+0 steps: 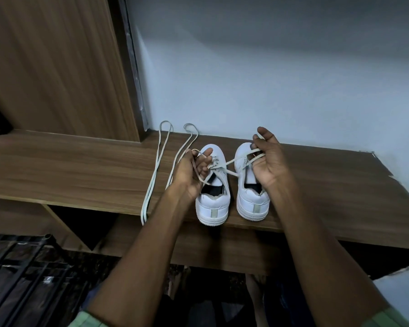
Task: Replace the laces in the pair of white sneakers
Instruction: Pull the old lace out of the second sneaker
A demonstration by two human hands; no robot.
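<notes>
A pale blue-grey painted wall (pixel 281 67) fills the back, and one tall brown wood-grain panel (pixel 54 64) stands at the left. Below them runs one long brown wood-grain laminate surface (pixel 80 168), flat and matte, with a chipped far right corner. A black metal grid rack (pixel 21 274) sits low at the left, under the edge of the surface.

Two white low-top sneakers stand side by side near the front edge of the surface, heels toward the camera, each with a smooth leather-like upper, a ribbed rubber sole and a grey heel strip. The left white sneaker (pixel 213 206) is partly unlaced; the right white sneaker (pixel 253 204) stands just beside it, not touching.

Two arms reach in over the surface. The left hand (pixel 191 171) is curled around one end of a flat off-white lace (pixel 227 165) that is threaded through the left sneaker. The right hand (pixel 267 159) pinches the other end of that lace above the toe of the right sneaker, so that the lace is stretched between the hands.

Two spare flat pale grey laces (pixel 156 166) lie folded into long loops on the surface to the left of the sneakers, their ends hanging over the front edge.
</notes>
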